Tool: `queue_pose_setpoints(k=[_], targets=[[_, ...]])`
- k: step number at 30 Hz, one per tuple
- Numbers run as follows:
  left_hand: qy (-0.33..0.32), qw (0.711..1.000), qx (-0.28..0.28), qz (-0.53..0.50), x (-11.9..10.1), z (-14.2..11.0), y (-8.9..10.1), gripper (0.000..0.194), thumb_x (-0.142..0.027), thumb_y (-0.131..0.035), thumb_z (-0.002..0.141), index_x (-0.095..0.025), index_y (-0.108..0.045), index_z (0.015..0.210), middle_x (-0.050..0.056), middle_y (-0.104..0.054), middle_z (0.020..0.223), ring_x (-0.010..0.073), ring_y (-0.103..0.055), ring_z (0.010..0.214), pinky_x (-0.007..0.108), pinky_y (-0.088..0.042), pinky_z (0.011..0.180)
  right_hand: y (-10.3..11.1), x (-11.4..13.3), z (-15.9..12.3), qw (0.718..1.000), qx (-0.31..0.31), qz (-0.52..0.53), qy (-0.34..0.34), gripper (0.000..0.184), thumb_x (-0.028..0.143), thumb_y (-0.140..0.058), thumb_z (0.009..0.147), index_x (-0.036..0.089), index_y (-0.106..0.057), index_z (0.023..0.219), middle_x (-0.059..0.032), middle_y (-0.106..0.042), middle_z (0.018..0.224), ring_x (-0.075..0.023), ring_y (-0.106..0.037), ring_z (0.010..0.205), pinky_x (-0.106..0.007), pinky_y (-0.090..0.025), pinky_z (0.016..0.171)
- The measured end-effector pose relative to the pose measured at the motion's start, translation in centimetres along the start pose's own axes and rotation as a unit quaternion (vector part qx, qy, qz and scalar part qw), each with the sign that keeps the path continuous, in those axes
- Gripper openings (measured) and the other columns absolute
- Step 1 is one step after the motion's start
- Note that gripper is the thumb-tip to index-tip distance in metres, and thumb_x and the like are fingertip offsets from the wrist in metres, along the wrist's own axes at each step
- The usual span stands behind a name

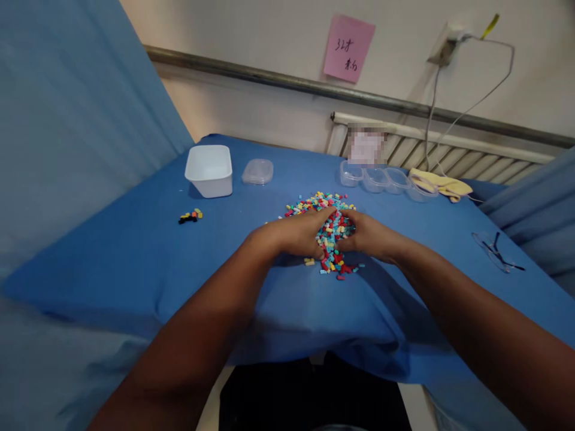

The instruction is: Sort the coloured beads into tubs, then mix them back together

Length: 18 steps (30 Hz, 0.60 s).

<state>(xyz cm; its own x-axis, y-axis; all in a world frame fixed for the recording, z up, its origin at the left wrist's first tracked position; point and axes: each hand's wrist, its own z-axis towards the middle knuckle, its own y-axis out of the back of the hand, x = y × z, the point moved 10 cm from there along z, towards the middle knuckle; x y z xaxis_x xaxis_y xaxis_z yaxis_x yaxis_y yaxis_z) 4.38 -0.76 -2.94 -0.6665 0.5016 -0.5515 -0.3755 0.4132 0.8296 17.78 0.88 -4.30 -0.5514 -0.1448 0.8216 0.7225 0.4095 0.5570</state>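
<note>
A heap of small coloured beads [331, 230], red, blue, yellow and white, lies in the middle of a table under a blue cloth [135, 257]. My left hand [302, 233] rests on the heap's left side with fingers curved round it. My right hand [366, 234] presses against the heap's right side, fingers curled inward. The two hands cup the beads between them. More loose beads [314, 202] spread out behind the hands, and a few lie in front of them.
A white tub [209, 170] and a clear lid [257, 172] stand at the back left. A small cluster of dark and yellow beads [190, 216] lies left. Clear small containers [381, 178] and a yellow cloth [442, 184] sit at the back right. Glasses [496, 251] lie right.
</note>
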Motion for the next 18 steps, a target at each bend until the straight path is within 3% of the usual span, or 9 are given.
queue_pose_setpoints(k=[3, 7, 13, 18], targets=[[-0.011, 0.999, -0.025, -0.044, 0.5, 0.6, 0.1, 0.126, -0.028, -0.084, 0.074, -0.015, -0.021, 0.182, 0.023, -0.033, 0.185, 0.0382, -0.042, 0.169, 0.046, -0.039, 0.137, -1.5, -0.3, 0.4, 0.981, 0.023, 0.192, -0.036, 0.075, 0.017, -0.088, 0.065, 0.022, -0.066, 0.136, 0.0016, -0.078, 0.101, -0.0178, -0.069, 0.081, -0.031, -0.06, 0.077], [-0.028, 0.992, -0.073, -0.101, 1.1, 1.3, 0.8, 0.129, -0.029, -0.086, 0.069, -0.016, -0.024, 0.181, 0.023, -0.036, 0.184, 0.04, -0.043, 0.168, 0.049, -0.041, 0.135, -2.1, -1.1, 0.4, 0.941, 0.014, 0.329, -0.078, 0.071, 0.01, -0.09, 0.06, 0.025, -0.065, 0.125, 0.0067, -0.075, 0.088, -0.0151, -0.071, 0.074, -0.03, -0.063, 0.077], [-0.064, 0.966, -0.173, -0.181, 1.2, 1.5, 3.3, 0.119, -0.036, -0.084, 0.074, -0.013, -0.031, 0.179, 0.022, -0.048, 0.177, 0.0405, -0.055, 0.158, 0.053, -0.046, 0.131, 0.1, 0.2, 1.6, 0.931, -0.001, 0.361, -0.062, 0.065, 0.005, -0.096, 0.061, 0.026, -0.07, 0.117, 0.0013, -0.083, 0.103, -0.0187, -0.08, 0.089, -0.032, -0.071, 0.085], [-0.063, 0.94, -0.261, -0.212, 2.0, 1.2, 5.4, 0.1, -0.034, -0.081, 0.081, -0.015, -0.046, 0.173, 0.018, -0.049, 0.178, 0.039, -0.051, 0.161, 0.054, -0.038, 0.136, 2.1, 1.4, 2.5, 0.939, -0.022, 0.336, -0.077, 0.065, 0.0, -0.094, 0.067, 0.028, -0.069, 0.12, 0.0006, -0.081, 0.11, -0.0201, -0.082, 0.096, -0.031, -0.075, 0.079]])
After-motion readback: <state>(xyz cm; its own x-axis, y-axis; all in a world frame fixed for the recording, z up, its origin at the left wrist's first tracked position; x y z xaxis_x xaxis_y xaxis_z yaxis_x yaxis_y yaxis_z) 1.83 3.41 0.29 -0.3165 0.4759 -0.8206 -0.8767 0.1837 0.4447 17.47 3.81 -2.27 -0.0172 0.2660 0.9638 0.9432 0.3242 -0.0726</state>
